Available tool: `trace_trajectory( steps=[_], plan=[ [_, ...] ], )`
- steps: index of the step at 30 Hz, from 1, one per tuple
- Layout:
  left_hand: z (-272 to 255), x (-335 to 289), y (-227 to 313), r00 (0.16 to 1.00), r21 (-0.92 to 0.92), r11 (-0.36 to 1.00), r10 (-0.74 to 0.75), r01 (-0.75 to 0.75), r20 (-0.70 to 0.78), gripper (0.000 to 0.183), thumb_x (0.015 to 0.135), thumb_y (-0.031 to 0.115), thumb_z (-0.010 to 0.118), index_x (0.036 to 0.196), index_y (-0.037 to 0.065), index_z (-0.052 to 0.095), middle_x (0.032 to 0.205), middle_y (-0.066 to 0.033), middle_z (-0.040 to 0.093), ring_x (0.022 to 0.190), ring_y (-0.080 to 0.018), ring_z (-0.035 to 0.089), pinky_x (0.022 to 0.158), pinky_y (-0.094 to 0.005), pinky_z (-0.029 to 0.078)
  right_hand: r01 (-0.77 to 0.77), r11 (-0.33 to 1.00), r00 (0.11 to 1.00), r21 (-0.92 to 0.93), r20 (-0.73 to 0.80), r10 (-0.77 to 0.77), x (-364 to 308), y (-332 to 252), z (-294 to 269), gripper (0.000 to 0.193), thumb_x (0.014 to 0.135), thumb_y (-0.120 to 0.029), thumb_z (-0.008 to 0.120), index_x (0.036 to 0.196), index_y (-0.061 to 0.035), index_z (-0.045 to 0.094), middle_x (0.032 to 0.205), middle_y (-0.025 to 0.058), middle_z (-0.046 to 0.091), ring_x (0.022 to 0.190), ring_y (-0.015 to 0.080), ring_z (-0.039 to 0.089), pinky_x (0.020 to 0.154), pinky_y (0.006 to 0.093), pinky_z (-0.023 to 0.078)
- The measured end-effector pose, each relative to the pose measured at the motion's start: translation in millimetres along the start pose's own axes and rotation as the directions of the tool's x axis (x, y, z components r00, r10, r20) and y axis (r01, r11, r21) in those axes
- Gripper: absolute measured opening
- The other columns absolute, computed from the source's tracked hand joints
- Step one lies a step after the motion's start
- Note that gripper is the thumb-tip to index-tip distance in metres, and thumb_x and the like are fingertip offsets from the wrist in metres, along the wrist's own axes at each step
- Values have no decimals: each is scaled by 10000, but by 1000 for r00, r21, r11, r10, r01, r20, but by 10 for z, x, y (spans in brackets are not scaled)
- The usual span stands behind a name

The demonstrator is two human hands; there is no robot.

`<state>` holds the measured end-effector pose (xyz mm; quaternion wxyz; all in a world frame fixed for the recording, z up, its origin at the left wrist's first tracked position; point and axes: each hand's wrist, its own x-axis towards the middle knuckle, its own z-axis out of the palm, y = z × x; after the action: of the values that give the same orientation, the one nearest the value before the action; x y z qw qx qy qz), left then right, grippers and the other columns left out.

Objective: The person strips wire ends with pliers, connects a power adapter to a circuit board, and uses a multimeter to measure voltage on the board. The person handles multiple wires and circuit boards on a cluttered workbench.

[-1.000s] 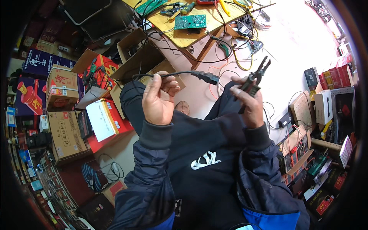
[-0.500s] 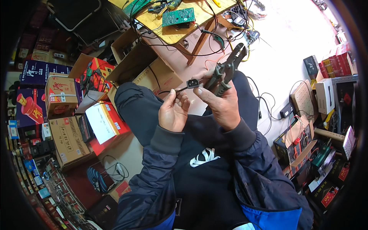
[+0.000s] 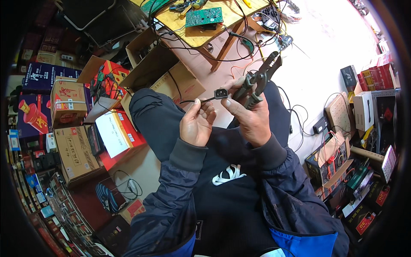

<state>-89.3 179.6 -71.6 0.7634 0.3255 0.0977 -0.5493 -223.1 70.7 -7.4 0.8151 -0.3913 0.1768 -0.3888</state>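
Observation:
A black plug connector [image 3: 221, 93] with a hexagonal face sits between the thumb and fingers of my right hand [image 3: 253, 121]. That same hand also grips a pair of wire strippers [image 3: 262, 77] with dark handles, its toothed jaws parted and pointing up and away. From the connector a short black cable [image 3: 206, 100] runs left. My left hand [image 3: 198, 125] pinches it between thumb and forefinger, palm turned up, other fingers loosely curled. The cable's free end pokes out past my left fingertips. Both hands are above my lap.
A yellow-topped wooden table [image 3: 192, 38] ahead bears a green circuit board [image 3: 204, 17], tools and tangled cables. Open cardboard boxes [image 3: 175, 85] and stacked cartons [image 3: 77, 150] crowd the left. Loose black cables [image 3: 295, 112] lie on the floor at right, near an open box [image 3: 327, 158] and shelving.
My hands, with the connector and strippers, sit slightly further right and lower in the view, and the table has shifted similarly. Both grips look the same.

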Motion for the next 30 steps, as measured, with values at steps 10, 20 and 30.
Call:
trace_trajectory(
  steps=[10,20,30],
  plan=[
    [325,-324,-20,982,607,776,88,-174,169,237,1065,241,608,996,22,665,819,-84,685,626,-140,628,580,-237,489,44,988,979,-148,-193,-72,21,-84,-128,328,918,-6,750,1187,-52,569,1108,43,677,956,113,638,806,282,516],
    [717,-216,75,938,835,431,99,-342,333,219,993,78,687,1188,-16,715,865,-5,684,684,-47,552,609,-210,437,-29,996,970,-86,-242,7,62,-47,-172,190,957,-124,711,1079,-19,609,879,67,676,783,146,651,712,289,503],
    [596,-121,145,974,697,702,-20,-147,226,176,1021,94,632,1105,-53,681,829,-49,663,639,-85,554,591,-228,449,-204,939,916,278,-284,283,146,44,-363,140,993,-111,619,1085,-9,592,922,89,646,827,205,631,825,417,537]
  ],
)
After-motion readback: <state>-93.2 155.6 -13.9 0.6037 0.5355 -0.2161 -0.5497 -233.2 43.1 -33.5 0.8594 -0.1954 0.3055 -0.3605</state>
